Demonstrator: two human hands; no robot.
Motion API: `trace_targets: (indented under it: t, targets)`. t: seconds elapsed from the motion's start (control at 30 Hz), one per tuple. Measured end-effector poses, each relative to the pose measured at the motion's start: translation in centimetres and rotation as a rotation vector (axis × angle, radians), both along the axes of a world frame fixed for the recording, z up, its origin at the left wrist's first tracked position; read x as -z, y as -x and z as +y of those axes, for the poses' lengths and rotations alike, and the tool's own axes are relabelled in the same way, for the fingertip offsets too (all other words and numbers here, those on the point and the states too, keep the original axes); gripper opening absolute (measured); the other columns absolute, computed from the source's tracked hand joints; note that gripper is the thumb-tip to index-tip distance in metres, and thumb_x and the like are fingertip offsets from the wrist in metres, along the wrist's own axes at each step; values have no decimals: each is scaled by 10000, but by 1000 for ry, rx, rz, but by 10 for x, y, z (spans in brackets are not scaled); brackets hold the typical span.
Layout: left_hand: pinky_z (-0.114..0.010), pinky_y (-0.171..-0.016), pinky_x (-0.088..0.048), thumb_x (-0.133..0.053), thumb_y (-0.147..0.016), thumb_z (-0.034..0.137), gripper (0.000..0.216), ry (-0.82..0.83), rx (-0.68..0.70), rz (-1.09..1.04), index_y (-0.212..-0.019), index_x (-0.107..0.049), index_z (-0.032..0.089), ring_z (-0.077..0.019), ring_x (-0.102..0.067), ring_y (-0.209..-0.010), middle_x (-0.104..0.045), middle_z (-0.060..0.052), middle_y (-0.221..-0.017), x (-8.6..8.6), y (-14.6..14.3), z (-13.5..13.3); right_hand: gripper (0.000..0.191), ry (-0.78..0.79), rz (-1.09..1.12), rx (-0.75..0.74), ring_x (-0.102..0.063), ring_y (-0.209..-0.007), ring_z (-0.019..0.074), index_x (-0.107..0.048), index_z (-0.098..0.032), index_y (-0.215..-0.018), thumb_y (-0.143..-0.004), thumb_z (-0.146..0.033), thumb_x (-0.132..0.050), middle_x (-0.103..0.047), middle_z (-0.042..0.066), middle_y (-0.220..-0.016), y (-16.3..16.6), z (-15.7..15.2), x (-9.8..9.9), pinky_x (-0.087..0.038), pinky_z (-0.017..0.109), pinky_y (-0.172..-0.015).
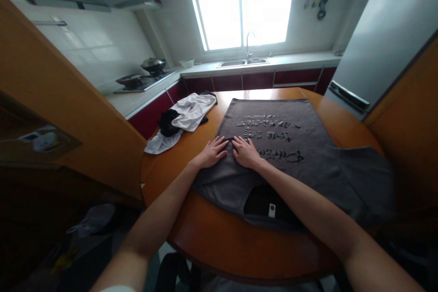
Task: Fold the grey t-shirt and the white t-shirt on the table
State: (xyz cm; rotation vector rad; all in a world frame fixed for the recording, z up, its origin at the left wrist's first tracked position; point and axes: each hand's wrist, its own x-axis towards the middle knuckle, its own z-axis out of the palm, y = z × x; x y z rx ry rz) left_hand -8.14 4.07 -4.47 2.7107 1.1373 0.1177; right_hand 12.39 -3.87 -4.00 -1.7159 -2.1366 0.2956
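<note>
A dark grey T-shirt (290, 146) with printed lettering lies spread on the round wooden table (239, 246), its collar and white label toward me. My left hand (212, 153) rests flat on the shirt's left side, fingers stretched out. My right hand (245, 151) lies flat right beside it on the folded-in fabric, fingers also extended. The two hands nearly touch. Neither hand grips anything. One sleeve hangs toward the table's right edge.
A pile of white and black clothes (183, 118) sits at the table's far left. Behind are a counter with a sink (243, 61), a stove with pans (143, 77), a window, and a grey fridge (383, 41) at the right. A wooden panel (68, 114) stands left.
</note>
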Motion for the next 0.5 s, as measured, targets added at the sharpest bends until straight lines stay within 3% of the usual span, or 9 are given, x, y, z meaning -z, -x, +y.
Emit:
trace_targets:
  t: [0.5]
  targets:
    - [-612, -1222, -156, -344, -1032, 544, 612, 24, 0, 0, -1588, -332, 289, -290, -120, -1567, -197, -61, -1691, -2, -1, -1, 537, -2, 11, 3, -265, -1525, 242, -465, -176, -1509, -997, -326, -402, -340, 87, -1640, -1, 2, 3, -136, 519, -1239]
